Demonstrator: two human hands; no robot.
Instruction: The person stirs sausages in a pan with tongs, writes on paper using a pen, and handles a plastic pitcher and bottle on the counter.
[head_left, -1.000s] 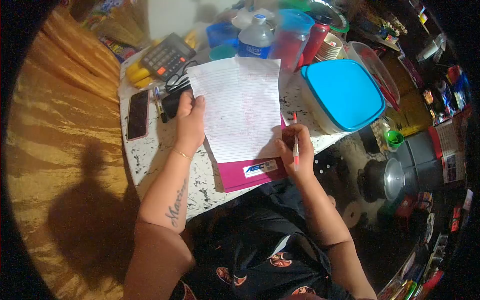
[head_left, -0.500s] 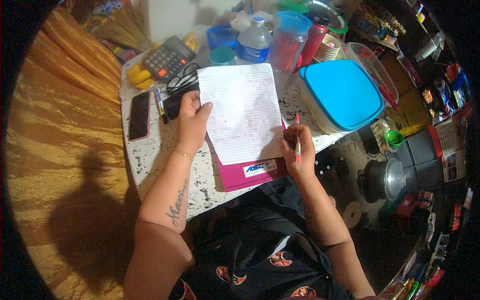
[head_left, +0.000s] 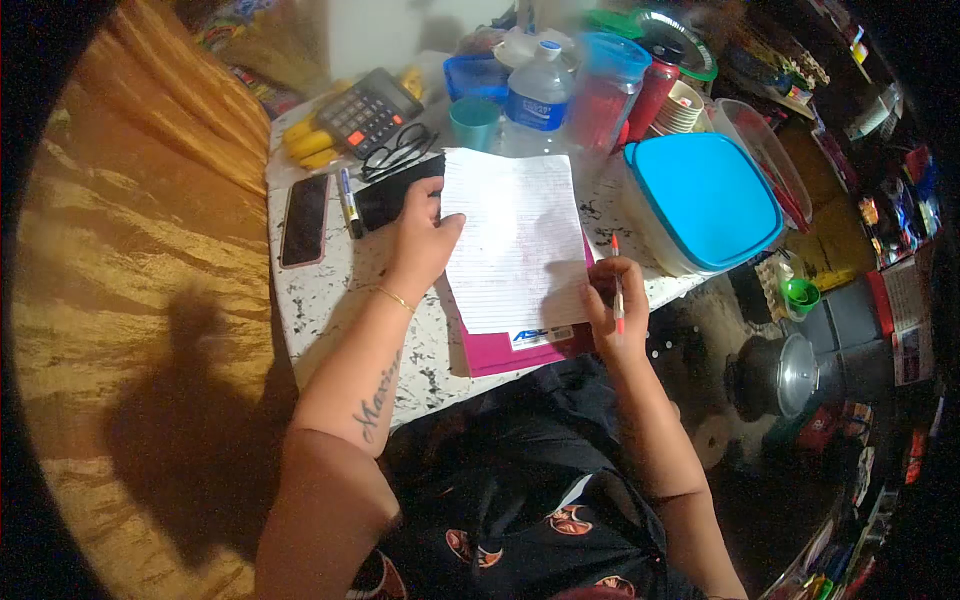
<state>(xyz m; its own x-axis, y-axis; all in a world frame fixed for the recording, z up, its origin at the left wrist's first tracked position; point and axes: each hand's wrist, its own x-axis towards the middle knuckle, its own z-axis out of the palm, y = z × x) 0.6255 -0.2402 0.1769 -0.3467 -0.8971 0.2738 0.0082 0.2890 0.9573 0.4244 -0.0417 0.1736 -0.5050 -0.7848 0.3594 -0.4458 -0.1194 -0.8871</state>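
Note:
A lined sheet of paper [head_left: 512, 245] with faint reddish handwriting is held above a magenta notebook [head_left: 485, 358], covering most of it. My left hand [head_left: 425, 235] is closed on the sheet's left edge, thumb on top. A red-tipped pen [head_left: 617, 290] stands upright in my closed right hand [head_left: 622, 310], whose fingers also touch the sheet's lower right edge. Beside my left hand lies a black flat item [head_left: 388, 200], partly hidden. Eyeglasses [head_left: 398, 152], a marker [head_left: 350, 200] and a phone [head_left: 305, 222] are farther left.
A calculator [head_left: 370, 112] rests by bananas [head_left: 312, 145]. Behind the sheet stand a teal cup [head_left: 475, 124], a water bottle [head_left: 538, 95] and a pitcher [head_left: 605, 95]. A blue-lidded container [head_left: 708, 200] sits near the speckled table's [head_left: 425, 375] right edge. A metal pot [head_left: 795, 375] is beyond.
The whole view has shifted, so the table and hands appear farther right. The sheet now covers more of the notebook's label, and its writing looks fainter. Both hands keep their hold.

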